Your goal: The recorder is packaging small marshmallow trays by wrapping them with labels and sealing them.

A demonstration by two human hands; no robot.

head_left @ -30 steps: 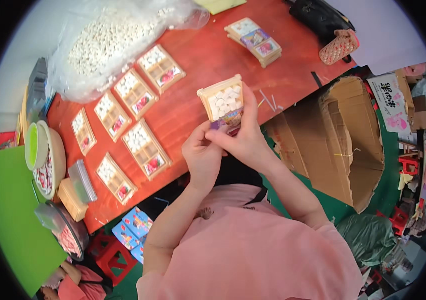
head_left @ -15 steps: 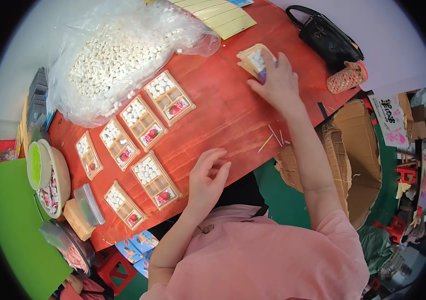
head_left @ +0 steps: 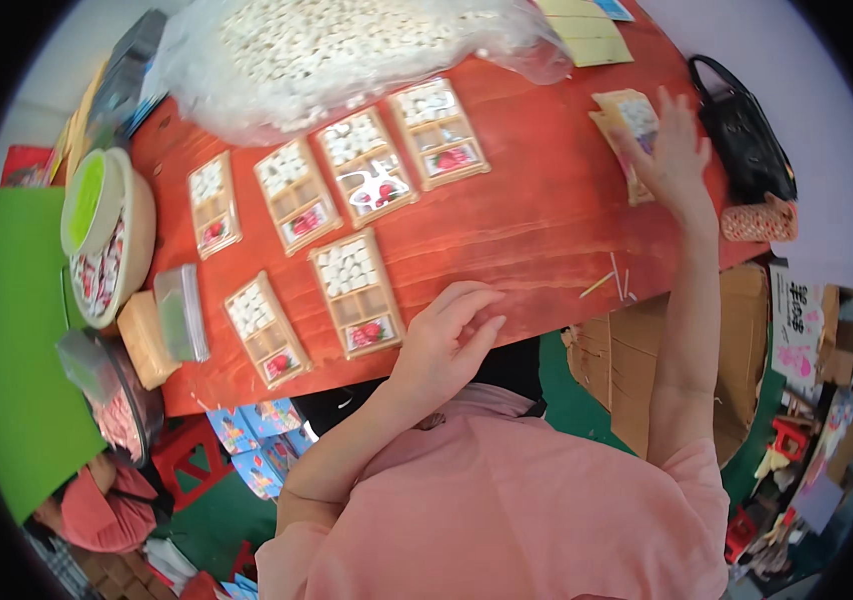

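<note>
My right hand is at the table's far right with its fingers spread. Its thumb crosses the edge of a tan compartment tray holding small white cubes; part of that tray lies hidden under the hand. Near the front edge, my left hand hovers with loosely curved fingers, the thumb apart and nothing visible between them. Beside it on the left lies a similar tray with white cubes at its top and a red fruit picture at its bottom. Several more such trays lie to the left, in two rows.
A clear plastic bag of white cubes fills the far side of the red table. Thin sticks lie near the front edge. A black handbag stands far right, bowls at left. A cardboard box sits below the table.
The view has swung, so the table's things appear farther right and higher. My right hand's fingers have spread and drawn back from the right tray's cubes. My left hand keeps its loose curve.
</note>
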